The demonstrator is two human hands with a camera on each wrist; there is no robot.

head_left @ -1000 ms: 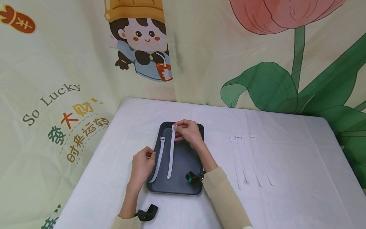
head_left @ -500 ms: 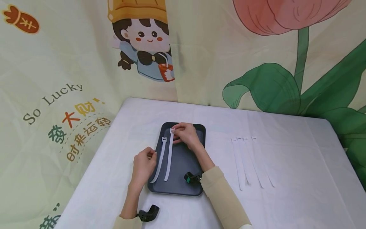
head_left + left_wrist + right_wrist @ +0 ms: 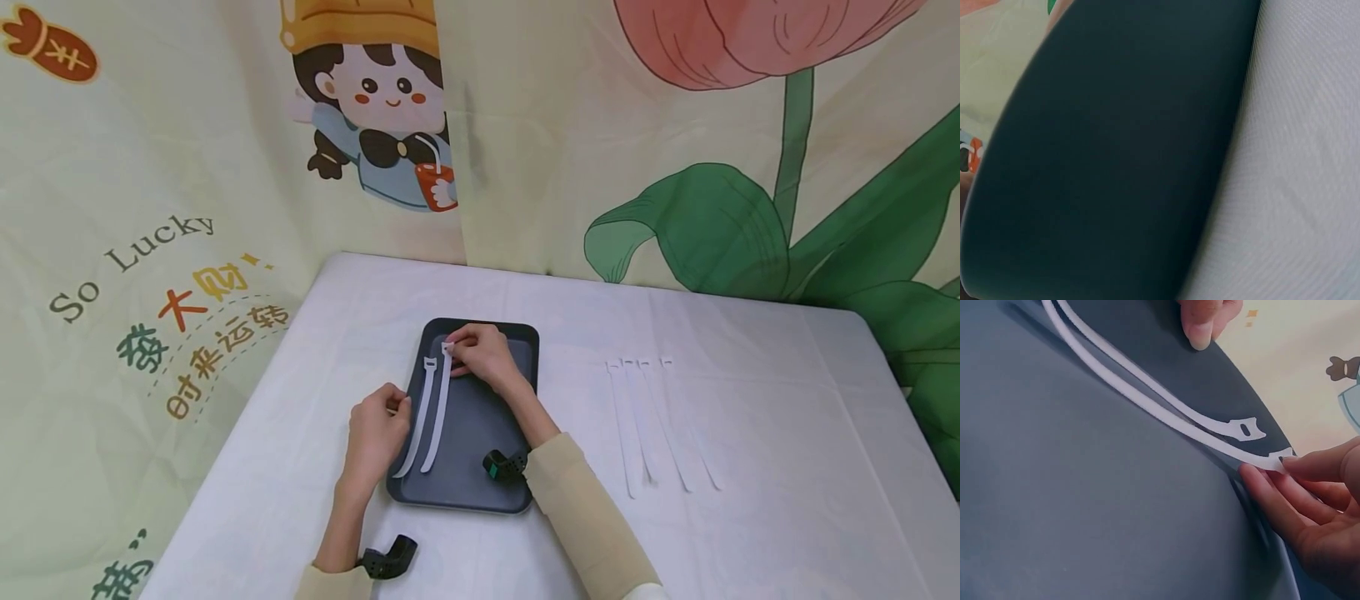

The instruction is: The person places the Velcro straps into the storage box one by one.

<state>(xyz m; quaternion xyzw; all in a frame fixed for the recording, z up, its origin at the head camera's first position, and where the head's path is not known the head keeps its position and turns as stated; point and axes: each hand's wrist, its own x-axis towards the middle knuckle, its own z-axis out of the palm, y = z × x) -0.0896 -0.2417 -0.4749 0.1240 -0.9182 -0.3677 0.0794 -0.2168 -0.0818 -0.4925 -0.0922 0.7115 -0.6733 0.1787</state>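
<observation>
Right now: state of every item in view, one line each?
Right hand: pinches the slotted head of the second strap.
Second strap: in the tray, head end held at the far end.
First strap: lying flat in the tray, untouched at its head.
Left hand: fingers curled at the tray's left rim; grip unclear.
Tray: flat on the table.
Four loose straps: flat on the table, side by side.

White straps are lying in a dark grey tray; the surface is showing plain white.
</observation>
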